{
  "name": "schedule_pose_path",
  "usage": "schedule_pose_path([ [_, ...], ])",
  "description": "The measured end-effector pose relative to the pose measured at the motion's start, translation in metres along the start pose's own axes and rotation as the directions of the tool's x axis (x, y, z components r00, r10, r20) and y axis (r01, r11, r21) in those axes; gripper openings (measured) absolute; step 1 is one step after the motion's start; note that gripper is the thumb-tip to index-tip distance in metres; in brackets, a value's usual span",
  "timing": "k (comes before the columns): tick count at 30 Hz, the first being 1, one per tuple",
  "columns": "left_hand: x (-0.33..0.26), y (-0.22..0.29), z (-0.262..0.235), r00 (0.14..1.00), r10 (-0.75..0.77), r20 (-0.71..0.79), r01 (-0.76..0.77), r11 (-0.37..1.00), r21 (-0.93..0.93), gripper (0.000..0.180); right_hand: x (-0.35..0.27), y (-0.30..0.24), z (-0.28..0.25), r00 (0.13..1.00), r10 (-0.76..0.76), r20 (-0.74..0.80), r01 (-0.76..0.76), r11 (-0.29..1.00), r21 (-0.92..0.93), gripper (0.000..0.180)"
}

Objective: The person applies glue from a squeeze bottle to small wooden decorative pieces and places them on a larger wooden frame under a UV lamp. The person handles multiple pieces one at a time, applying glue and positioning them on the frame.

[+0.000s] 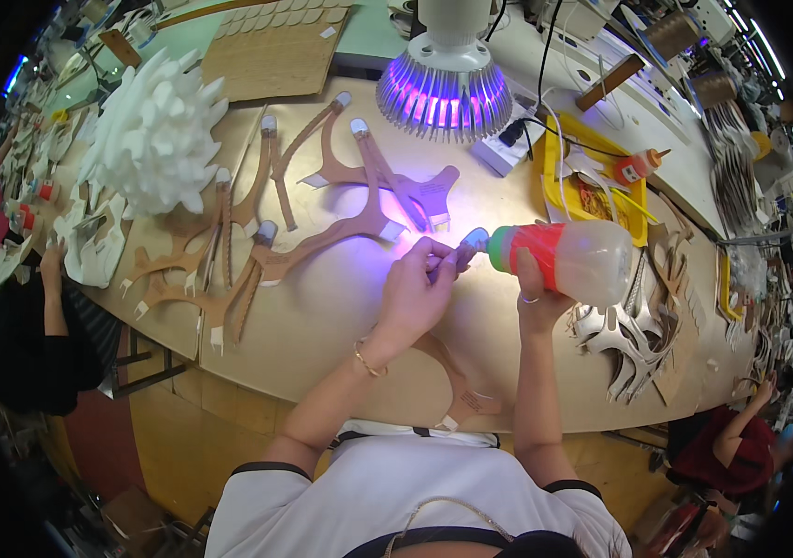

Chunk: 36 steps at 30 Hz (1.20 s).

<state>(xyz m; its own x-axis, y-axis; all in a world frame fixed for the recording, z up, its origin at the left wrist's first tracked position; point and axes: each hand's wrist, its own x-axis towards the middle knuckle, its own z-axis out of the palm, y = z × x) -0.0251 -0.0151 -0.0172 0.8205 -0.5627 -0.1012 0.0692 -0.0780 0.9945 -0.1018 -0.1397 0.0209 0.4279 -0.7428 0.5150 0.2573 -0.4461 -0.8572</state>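
My left hand (418, 290) is closed, with thumb and finger pinching a brown leather strap by its silvery tip (474, 239). A brown leather piece (459, 381) shows below that wrist; whether it belongs to the same strap is hidden. My right hand (542, 288) wraps round a squeeze bottle (598, 264) with a red label and green cap, tilted onto its side. The bottle's nozzle points left at the silvery tip, touching or very close to it. Several brown leather upper pieces (322, 237) with pale tips lie to the left, beyond my left hand.
A finned lamp (446, 93) casts violet light above the table (340, 316). A yellow tray (633, 223) holds scraps and a small red bottle (640, 166). Silvery cut pieces (621, 339) lie right. A white spiky foam block (156, 135) stands left. Other people work at both sides.
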Motion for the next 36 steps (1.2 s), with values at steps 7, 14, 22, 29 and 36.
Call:
schedule_pose_path([
  [7, 0.003, 0.017, -0.003, 0.993, -0.106, 0.044, 0.100, 0.989, 0.105, 0.011, 0.000, 0.014, 0.012, 0.983, -0.135, 0.126, 0.150, 0.982, -0.117, 0.041],
  [14, 0.000, 0.021, 0.000, 0.999, -0.040, -0.006, 0.040, 0.992, 0.122, 0.012, 0.001, 0.008, 0.017, 0.976, -0.161, 0.148, 0.180, 0.976, -0.126, 0.029],
  [22, -0.003, 0.025, -0.001, 1.000, -0.016, -0.014, 0.018, 0.980, 0.198, 0.011, 0.003, -0.011, 0.019, 0.956, -0.093, 0.277, 0.112, 0.992, -0.053, 0.018],
  [29, -0.004, 0.020, 0.001, 0.999, 0.019, -0.040, -0.012, 0.987, 0.161, 0.008, 0.003, 0.000, 0.021, 0.935, -0.239, 0.262, 0.287, 0.944, -0.161, 0.015],
  [36, -0.003, 0.016, -0.002, 1.000, -0.018, 0.004, 0.017, 0.985, 0.171, 0.006, 0.005, -0.002, 0.017, 0.883, -0.196, 0.427, 0.345, 0.888, -0.304, 0.033],
])
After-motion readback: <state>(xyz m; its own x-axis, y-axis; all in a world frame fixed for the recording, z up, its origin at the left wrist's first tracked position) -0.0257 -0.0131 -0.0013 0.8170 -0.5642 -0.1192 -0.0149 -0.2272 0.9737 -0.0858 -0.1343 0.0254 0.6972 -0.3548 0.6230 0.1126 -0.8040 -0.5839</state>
